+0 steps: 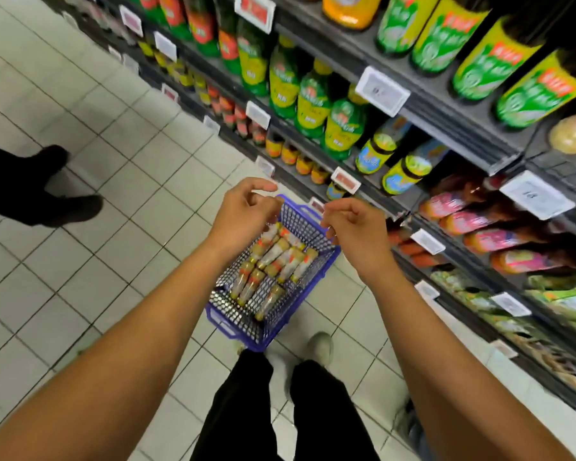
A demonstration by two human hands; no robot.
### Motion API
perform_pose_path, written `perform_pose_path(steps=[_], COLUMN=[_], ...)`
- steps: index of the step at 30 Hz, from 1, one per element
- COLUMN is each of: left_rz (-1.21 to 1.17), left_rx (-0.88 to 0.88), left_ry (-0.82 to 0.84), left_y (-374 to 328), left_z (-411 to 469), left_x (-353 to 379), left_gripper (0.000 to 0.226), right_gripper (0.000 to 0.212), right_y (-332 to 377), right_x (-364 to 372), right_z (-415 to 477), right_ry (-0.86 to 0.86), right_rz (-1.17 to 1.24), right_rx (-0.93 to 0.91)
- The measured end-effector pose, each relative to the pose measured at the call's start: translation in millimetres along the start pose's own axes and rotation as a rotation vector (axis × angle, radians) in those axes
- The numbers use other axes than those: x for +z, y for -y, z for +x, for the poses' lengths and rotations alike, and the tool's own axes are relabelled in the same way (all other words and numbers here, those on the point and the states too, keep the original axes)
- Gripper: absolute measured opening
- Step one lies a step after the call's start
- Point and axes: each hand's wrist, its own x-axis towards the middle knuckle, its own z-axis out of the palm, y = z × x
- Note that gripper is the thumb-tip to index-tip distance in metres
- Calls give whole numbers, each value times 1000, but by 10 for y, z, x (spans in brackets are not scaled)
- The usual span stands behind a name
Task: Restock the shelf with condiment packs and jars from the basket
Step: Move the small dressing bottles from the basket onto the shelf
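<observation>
Over the basket (228, 328), jars (273, 254) flat along its length, left hand (246, 211) and right hand (356, 227) loosely curled, empty.

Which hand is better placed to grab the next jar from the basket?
Probably left: the left hand hangs empty over the jars in the basket, while the right hand, also empty, sits toward its shelf-side rim.

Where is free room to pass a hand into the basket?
Bare mesh shows at the far right corner of the basket, beyond the jars. Its middle and left side are crowded with jars. Floor tiles left of it are bare.
</observation>
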Motion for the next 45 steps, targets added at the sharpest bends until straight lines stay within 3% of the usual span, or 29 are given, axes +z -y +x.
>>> perform_pose_path(steps=[8,21,24,29,36,39,41,42,45], left_rz=[20,-52,-192,-598,-940,-1107,-1202,-1169,-720], left_rx=[-265,-658,-821,-1060,-1164,-1165,-1140,-1088,-933], left_ry=[-2,-55,-103,-227,-389,-506,-575,-550,-334], left_y=[1365,3580,3985,4668,5458,5656,5720,5736,5838], left_z=[352,963,1120,1333,1696,1887,1998,2026,2092], left_x=[-27,333,395,479,591,649,671,676,721], left_gripper=[15,16,4,8,18,21,11,9,20], right_gripper=[21,18,11,14,36,52,65,66,62], right_y=[-1286,-3249,-3574,-4078,-4743,-4976,-5083,-5131,-5259], right_x=[514,1092,1202,1411,1642,1704,1713,1706,1708], right_z=[342,1047,1285,1760,2364,2559,2660,2705,2842], right_ry=[25,161,223,334,558,606,616,623,707], right_rz=[-78,-237,-382,-662,-998,-1305,-1484,-1537,-1642], right_rx=[249,467,439,400,231,53,-51,-106,-189])
